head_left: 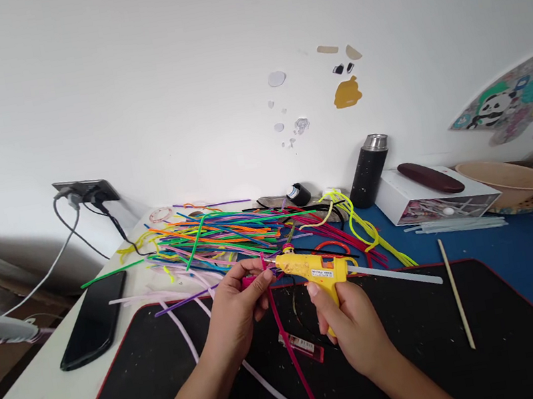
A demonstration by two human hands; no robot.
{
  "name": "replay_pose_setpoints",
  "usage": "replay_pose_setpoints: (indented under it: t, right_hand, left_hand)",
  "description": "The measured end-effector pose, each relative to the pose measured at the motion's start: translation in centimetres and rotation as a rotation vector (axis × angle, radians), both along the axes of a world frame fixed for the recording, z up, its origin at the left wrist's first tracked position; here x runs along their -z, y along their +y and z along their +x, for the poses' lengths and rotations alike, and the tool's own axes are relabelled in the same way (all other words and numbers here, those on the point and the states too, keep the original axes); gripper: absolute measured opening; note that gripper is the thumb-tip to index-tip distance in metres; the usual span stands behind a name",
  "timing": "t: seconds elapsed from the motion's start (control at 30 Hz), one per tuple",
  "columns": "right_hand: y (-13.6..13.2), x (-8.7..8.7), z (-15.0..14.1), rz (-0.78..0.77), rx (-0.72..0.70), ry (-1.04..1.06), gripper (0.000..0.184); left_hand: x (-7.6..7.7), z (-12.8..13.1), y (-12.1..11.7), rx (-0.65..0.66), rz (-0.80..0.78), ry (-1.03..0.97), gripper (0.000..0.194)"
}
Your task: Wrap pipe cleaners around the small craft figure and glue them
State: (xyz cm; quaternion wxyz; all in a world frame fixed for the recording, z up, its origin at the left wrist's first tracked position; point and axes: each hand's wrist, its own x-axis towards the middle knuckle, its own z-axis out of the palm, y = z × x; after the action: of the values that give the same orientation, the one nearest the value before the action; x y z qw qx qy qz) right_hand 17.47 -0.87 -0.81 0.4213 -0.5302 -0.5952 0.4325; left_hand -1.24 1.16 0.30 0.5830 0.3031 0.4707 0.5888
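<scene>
Your right hand (355, 327) grips the glue gun (315, 266) | left hand (237, 302) pinches the magenta stem (292, 350), seemingly steadying it | nozzle (271, 261) beside that hand

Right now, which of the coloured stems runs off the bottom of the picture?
The magenta stem held in the left hand, crossing the black mat to that edge; the pale stem beside it stops short.

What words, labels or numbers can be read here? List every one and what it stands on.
No text reads clearly.
Glue gun: dark print on its white sticker, too small to read.
Red object on the mat: print on its pale label, too blurred to read.
</scene>
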Motion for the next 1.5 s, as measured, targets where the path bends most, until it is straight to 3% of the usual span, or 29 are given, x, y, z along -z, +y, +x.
replay_pose_setpoints:
  t: [0.73, 1.5]
  right_hand:
    - [-0.02, -0.01, 0.01, -0.002, -0.013, -0.02, 0.063]
    - [0.01, 0.1, 0.08, -0.006, 0.019, 0.021, 0.064]
  left_hand:
    - [0.18, -0.15, 0.05, -0.024, 0.015, -0.004, 0.044]
    - [0.17, -0.08, -0.07, 0.042, -0.027, 0.01, 0.045]
